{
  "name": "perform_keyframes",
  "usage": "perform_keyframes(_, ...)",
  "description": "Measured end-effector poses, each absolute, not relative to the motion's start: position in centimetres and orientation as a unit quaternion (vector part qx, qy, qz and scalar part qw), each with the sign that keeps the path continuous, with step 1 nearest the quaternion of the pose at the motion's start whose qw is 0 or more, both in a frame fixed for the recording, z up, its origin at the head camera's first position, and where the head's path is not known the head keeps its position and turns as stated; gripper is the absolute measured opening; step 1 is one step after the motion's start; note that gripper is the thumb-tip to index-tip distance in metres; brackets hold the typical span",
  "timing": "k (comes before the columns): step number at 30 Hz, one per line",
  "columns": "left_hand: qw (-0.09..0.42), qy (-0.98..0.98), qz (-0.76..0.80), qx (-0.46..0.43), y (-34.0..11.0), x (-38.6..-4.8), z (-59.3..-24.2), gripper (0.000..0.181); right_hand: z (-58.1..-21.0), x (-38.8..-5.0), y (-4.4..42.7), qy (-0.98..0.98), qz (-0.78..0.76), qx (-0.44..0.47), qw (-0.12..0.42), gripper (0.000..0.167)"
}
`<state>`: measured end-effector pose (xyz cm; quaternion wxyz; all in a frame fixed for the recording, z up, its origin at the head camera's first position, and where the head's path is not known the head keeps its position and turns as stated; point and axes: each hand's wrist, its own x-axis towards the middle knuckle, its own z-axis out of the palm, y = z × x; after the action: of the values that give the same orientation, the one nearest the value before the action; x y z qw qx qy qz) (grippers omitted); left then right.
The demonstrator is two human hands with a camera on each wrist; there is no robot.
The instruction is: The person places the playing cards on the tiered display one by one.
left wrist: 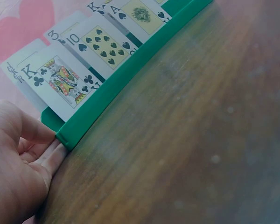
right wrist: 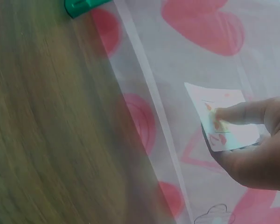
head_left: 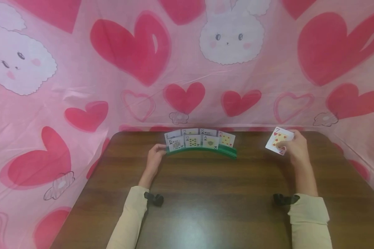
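At the far side of the table, my left hand [head_left: 154, 159] pinches the left end of a curved green playing card holder [head_left: 232, 153]. Cards stand in two rows in it. In front are a king of clubs [left wrist: 63, 83], a ten of spades [left wrist: 102, 49] and an ace of spades [head_left: 210, 142]. Several more cards behind them are partly covered, among them a red five [head_left: 226, 138] at the right end. Off to the right, my right hand [head_left: 298, 148] holds a seven of hearts [head_left: 271, 142] above the table, face toward me, thumb across its front.
The dark wooden table [head_left: 187, 193] reaches back to a pink cloth [head_left: 187, 72] printed with hearts and rabbits, which hangs behind and at both sides. Black straps [head_left: 156, 199] sit at both wrists.
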<state>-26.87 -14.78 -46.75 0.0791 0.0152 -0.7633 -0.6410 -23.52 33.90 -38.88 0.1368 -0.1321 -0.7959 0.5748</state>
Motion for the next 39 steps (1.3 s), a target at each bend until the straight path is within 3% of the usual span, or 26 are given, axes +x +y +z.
perform_keyframes(5, 0.092, -0.767, -0.635, 0.011, -14.6, -26.7, -46.6, 0.017, -38.8, -23.8, 33.2, -0.733, 0.651, -0.121, 0.154, 0.025)
perform_keyframes(10, 0.109, -0.767, -0.633, 0.001, -14.5, -26.6, -46.4, 0.017, -38.8, -23.8, 32.8, -0.769, 0.607, -0.123, 0.158, 0.035)
perform_keyframes(15, 0.092, -0.765, -0.637, 0.007, -14.6, -26.6, -46.5, 0.017, -38.9, -23.9, 32.2, -0.807, 0.559, -0.112, 0.152, 0.041)
perform_keyframes(23, 0.075, -0.769, -0.634, 0.021, -14.6, -26.7, -46.6, 0.017, -38.7, -24.2, 31.0, -0.760, 0.627, -0.088, 0.144, 0.023)
perform_keyframes(32, 0.078, -0.764, -0.641, 0.019, -14.6, -26.6, -46.5, 0.016, -38.4, -24.3, 29.8, -0.805, 0.572, -0.056, 0.145, 0.039)
perform_keyframes(39, 0.079, -0.770, -0.633, 0.023, -14.7, -26.7, -46.7, 0.016, -38.2, -24.4, 28.9, -0.810, 0.566, -0.049, 0.144, 0.036)
